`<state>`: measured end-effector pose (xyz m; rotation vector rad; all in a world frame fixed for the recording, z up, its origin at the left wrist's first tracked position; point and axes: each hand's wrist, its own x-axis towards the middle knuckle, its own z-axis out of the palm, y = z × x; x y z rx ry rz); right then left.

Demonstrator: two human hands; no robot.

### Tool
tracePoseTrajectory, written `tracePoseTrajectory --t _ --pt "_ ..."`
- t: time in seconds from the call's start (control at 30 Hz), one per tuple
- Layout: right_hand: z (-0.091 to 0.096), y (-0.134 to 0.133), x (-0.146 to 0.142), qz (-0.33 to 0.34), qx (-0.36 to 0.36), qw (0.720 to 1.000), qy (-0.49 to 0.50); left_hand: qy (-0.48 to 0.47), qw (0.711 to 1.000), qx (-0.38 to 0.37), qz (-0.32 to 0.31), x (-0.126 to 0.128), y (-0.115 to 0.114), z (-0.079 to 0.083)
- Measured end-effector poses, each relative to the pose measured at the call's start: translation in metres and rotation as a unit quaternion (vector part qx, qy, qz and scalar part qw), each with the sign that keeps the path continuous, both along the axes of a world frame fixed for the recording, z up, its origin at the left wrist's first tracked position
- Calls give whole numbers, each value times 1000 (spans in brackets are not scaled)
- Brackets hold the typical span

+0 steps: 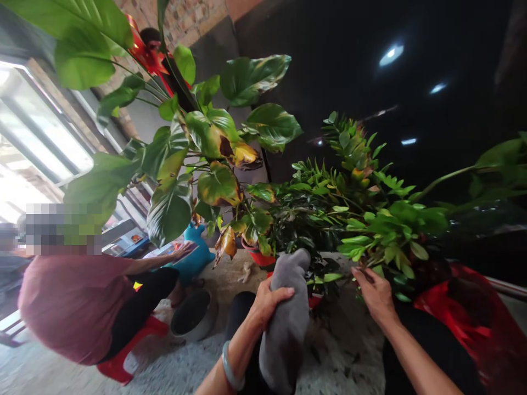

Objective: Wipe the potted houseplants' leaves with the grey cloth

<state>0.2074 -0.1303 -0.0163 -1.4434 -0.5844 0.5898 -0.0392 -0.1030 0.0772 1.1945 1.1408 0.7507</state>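
My left hand [268, 303] is closed round a grey cloth [286, 318] that hangs down over my lap; a pale bangle sits on that wrist. My right hand [375, 295] reaches into the lower stems of a bushy green plant [370, 219] with small glossy leaves, its fingers pinched at a stem or leaf I cannot make out clearly. To the left stands a taller plant [197, 148] with big broad leaves, some yellowed and brown. A red pot [260, 257] shows under the foliage.
Another person in a maroon top [74, 302] sits at the left on a red stool [123, 356], reaching toward a blue toy [195, 258]. A dark empty pot [191, 315] lies on the grey floor. Red wrapping [461, 312] is at the right. Windows at far left.
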Motion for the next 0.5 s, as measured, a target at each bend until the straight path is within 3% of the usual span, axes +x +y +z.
tracePoseTrajectory --t 0.13,0.5 --pt "5 -1 1 11 2 1000 -3 1 998 -15 -58 0 -12 -4" --pt "9 -4 7 28 -10 1000 -5 -25 994 -35 -96 9 -27 -6"
